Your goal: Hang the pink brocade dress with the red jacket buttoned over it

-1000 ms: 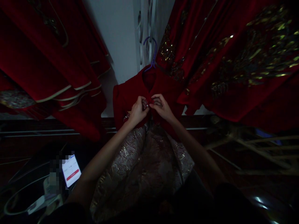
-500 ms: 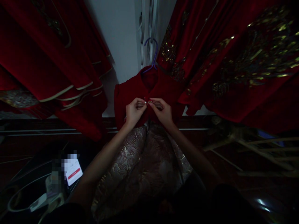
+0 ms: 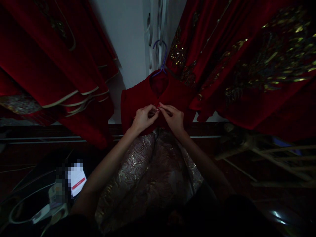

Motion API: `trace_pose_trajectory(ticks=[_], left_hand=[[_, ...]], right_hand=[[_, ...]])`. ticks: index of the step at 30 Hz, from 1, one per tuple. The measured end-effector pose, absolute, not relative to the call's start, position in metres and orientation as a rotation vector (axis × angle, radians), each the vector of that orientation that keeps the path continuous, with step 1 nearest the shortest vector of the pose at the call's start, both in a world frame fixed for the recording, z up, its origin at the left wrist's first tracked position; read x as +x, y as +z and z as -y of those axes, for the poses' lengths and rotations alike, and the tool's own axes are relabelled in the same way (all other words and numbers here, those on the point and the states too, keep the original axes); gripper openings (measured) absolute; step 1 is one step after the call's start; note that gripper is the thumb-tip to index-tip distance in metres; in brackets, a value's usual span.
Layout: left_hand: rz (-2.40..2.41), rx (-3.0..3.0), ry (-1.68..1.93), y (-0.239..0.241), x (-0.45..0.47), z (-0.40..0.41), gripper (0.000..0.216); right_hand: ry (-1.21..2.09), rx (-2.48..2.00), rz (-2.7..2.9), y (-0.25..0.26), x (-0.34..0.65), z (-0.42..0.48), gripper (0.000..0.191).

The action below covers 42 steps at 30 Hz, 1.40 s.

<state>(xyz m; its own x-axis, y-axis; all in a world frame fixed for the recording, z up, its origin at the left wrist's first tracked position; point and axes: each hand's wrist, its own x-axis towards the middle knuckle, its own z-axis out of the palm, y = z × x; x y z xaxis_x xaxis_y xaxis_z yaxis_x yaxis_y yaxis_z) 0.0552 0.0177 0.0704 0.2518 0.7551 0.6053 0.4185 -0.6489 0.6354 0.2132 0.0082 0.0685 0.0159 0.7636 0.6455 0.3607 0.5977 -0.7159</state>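
Observation:
A short red jacket hangs in front of me on a purple hanger. Below its hem spreads a shiny brocade skirt. At the jacket's front opening, my left hand pinches a small shiny fastener between thumb and forefinger. My right hand pinches at the same spot from the other side, its fingertips touching those of the left. The fastener is mostly hidden by fingertips, so whether its two halves are joined cannot be told.
Red garments with pale trim hang at left, and sequined red garments at right. A lit phone and a pale cable lie at lower left. A wooden frame stands at right. Metal bars rise above the hanger.
Both hands have shifted slightly right, and the left hand has turned a little. The fingertips now cover more of the fastener. The jacket hangs in nearly the same place.

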Motion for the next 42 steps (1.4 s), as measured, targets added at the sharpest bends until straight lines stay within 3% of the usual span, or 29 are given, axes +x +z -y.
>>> trace_pose_trajectory(ticks=[22,26,31,33,37,42], left_hand=[[-1.285,2.799,1.028,0.081,0.052,-0.017,0.016],[-1.249,2.582,1.219,0.076,0.060,-0.015,0.013],[-1.000,1.883,1.448,0.056,0.061,-0.023,0.021],[-0.935,1.690,1.334,0.048,0.060,-0.027,0.028],[-0.808,1.630,0.878,0.046,0.056,-0.025,0.041],[-0.649,1.876,0.697,0.064,0.051,-0.004,0.024]], right_hand=[[0.602,-0.894,1.653,0.072,0.222,-0.014,0.032],[0.513,-0.937,1.685,0.071,0.217,-0.012,0.040],[0.564,-1.070,1.717,0.053,0.225,0.007,0.059],[0.615,-1.165,1.749,0.044,0.236,0.017,0.053],[0.868,-1.254,1.685,0.040,0.259,0.031,0.021],[1.174,-1.174,1.450,0.055,0.268,0.036,0.030]])
